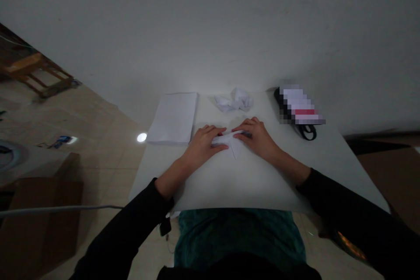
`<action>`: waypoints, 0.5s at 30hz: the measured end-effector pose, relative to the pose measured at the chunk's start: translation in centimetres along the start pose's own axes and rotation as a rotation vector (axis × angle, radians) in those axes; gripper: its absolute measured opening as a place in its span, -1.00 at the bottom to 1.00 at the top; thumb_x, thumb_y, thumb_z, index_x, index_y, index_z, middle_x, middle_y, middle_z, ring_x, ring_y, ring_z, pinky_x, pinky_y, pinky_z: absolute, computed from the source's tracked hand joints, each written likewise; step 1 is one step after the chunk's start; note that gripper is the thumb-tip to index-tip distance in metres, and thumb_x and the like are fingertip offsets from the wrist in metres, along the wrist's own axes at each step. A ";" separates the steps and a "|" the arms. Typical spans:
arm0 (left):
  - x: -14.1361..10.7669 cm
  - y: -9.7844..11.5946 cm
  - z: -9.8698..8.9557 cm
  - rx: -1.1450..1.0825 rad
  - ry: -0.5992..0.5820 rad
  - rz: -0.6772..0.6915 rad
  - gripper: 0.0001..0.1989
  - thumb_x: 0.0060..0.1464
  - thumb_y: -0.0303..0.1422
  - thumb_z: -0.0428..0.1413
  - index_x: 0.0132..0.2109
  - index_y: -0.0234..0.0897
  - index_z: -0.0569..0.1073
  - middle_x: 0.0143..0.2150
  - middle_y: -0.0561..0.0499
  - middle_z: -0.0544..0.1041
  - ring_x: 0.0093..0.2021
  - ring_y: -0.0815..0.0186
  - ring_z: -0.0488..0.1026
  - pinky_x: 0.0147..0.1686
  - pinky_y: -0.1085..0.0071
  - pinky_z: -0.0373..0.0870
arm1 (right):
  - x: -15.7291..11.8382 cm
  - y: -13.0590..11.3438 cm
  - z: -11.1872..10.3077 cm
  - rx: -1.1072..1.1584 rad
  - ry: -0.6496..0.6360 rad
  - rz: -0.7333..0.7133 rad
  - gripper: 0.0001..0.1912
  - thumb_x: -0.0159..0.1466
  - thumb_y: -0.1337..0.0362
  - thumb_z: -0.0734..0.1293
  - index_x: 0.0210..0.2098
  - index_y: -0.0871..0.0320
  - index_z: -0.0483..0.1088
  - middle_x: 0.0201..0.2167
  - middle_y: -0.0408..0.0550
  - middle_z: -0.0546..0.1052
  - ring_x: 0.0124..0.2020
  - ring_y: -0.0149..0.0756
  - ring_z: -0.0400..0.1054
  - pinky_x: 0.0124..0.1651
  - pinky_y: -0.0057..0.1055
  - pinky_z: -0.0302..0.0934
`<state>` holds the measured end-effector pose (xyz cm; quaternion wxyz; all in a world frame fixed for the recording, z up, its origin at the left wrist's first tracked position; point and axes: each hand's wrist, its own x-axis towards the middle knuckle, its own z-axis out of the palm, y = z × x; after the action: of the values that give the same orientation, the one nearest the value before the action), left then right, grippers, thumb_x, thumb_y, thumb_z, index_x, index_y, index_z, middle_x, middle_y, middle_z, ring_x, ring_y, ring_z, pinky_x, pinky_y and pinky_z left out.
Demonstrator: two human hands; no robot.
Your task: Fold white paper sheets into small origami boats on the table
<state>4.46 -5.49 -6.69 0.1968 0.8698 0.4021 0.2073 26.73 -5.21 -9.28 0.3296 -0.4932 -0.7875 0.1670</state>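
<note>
A small piece of folded white paper [232,144] is between my two hands, over the middle of the white table [229,183]. My left hand [206,143] pinches its left side, thumb below and fingers above. On the right side, my right hand [255,136] holds the upper edge between thumb and fingers. A pointed part of the paper hangs down between the hands. Folded paper pieces [234,100] lie just beyond my hands, near the wall.
A stack of white paper [173,118] lies at the table's back left. At the back right is a black case [281,105] with a strap, partly pixelated. The wall [210,30] rises behind the table. A cable [65,209] crosses at the lower left.
</note>
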 end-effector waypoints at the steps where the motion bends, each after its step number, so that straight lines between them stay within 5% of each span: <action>1: 0.0 0.0 0.0 0.009 -0.003 0.004 -0.52 0.08 -0.21 0.24 0.11 -0.26 0.40 -0.09 -0.07 0.53 -0.03 0.14 0.43 0.01 0.12 0.36 | 0.0 0.0 -0.1 -0.012 0.004 -0.025 -0.88 0.24 0.31 0.40 -0.22 0.06 0.57 -0.31 -0.01 0.53 -0.15 -0.10 0.28 -0.10 -0.14 0.12; 6: -0.1 0.0 0.4 0.005 0.033 0.077 -0.59 0.13 -0.24 0.19 0.09 -0.30 0.42 -0.04 -0.11 0.50 0.00 0.17 0.41 0.03 0.16 0.38 | -0.5 -0.6 -0.2 -0.141 0.015 -0.221 -0.86 0.29 0.35 0.35 -0.23 0.06 0.57 -0.13 0.00 0.55 -0.07 -0.10 0.30 -0.08 -0.16 0.10; 15: -0.4 0.6 0.7 0.101 0.043 0.162 -0.62 0.18 -0.27 0.12 0.09 -0.38 0.43 -0.14 -0.13 0.48 -0.11 0.18 0.39 -0.02 0.18 0.39 | -1.5 -1.8 0.2 -0.419 -0.003 -0.420 -0.80 0.37 0.38 0.23 -0.28 0.24 0.49 -0.36 0.05 0.52 -0.27 -0.17 0.31 -0.19 -0.25 0.18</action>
<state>4.94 -6.29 -7.10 0.1269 0.9036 0.3446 0.2207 25.89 -7.35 -8.91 0.2471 -0.3766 -0.8901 -0.0703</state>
